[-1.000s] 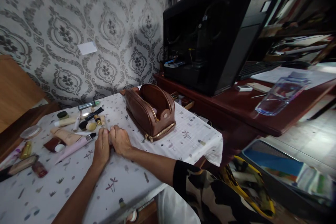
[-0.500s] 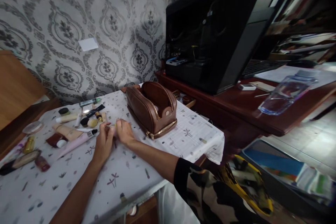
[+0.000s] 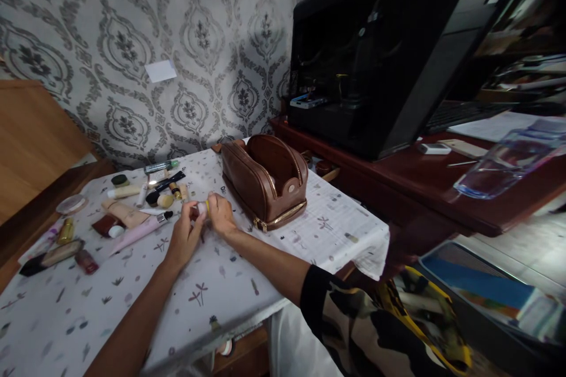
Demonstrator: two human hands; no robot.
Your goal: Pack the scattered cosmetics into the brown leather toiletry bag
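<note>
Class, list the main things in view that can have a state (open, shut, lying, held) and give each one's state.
Small item: held, partly hidden by fingers
Left hand: closed around the small item
Right hand: fingers closed at its yellow end
Brown bag: standing, top unzipped
Pink tube: lying flat, capped
Dark red bottle: lying down
Drawer: open

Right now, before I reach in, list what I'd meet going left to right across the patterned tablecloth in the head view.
Small gold bottle → small dark-red bottle → pink tube with a black cap → left hand → right hand → open brown zippered bag.
</note>
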